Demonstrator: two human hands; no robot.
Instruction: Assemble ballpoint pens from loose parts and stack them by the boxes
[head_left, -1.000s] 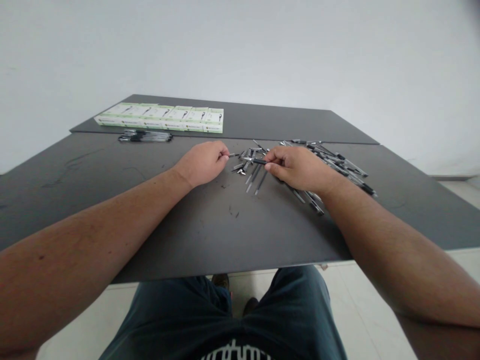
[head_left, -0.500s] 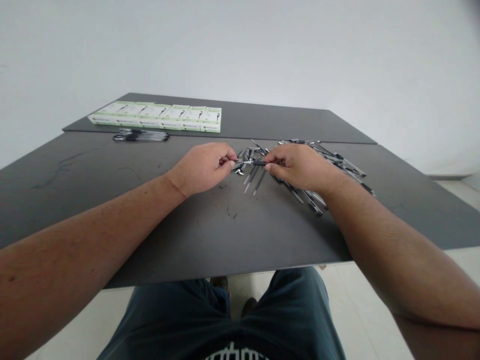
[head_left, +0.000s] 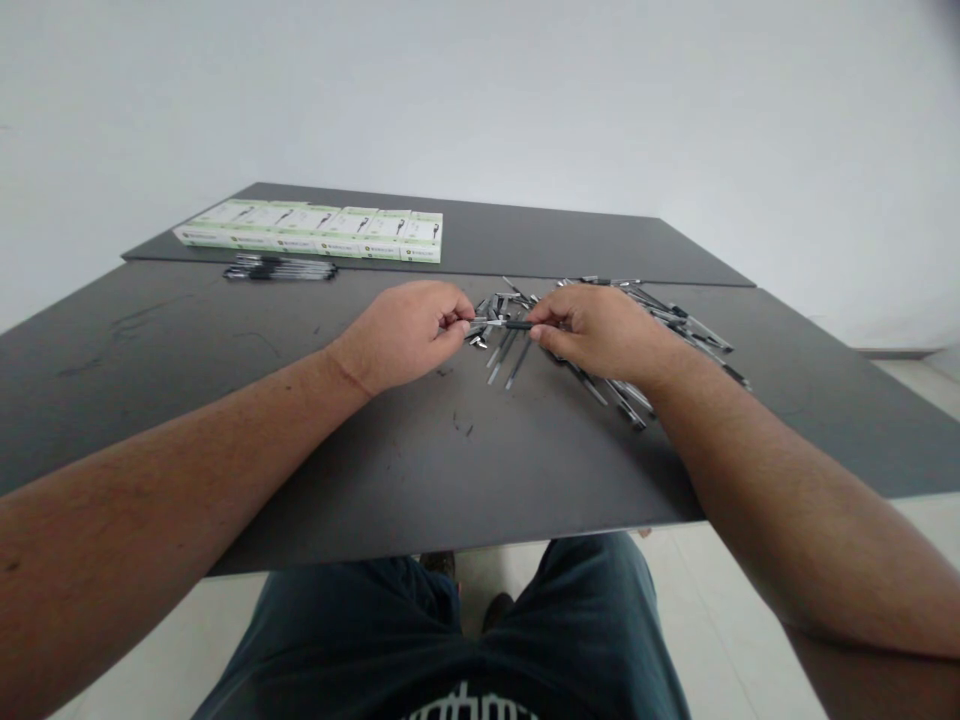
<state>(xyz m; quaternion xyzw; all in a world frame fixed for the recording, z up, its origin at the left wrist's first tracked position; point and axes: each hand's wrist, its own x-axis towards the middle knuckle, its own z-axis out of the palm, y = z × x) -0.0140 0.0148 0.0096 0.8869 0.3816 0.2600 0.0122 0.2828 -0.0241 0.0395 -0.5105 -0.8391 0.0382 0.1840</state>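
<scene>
My right hand (head_left: 592, 325) is closed in a pinch on a pen (head_left: 517, 325). The pen's black grip shows beyond the fingertips, and its pale front end points left. My left hand (head_left: 412, 330) also pinches, its thumb and forefinger closed on a slender silvery pen part (head_left: 481, 321) in line with the pen. The fingers hide most of that part. Under and behind the hands lie small silvery pen tips (head_left: 478, 342) and several loose refills (head_left: 516, 368). A heap of pen barrels (head_left: 701, 340) spreads around and beyond my right hand.
A row of white and green boxes (head_left: 352, 247) stands at the back left. In front of it lies a bundle of pens (head_left: 281, 268). The grey table (head_left: 405, 460) has a seam across it and dark marks on its surface. A pale wall (head_left: 480, 100) rises behind.
Both hands stay almost where they were, still pinching the two parts end to end. The view has shifted very slightly; nothing else visibly moved.
</scene>
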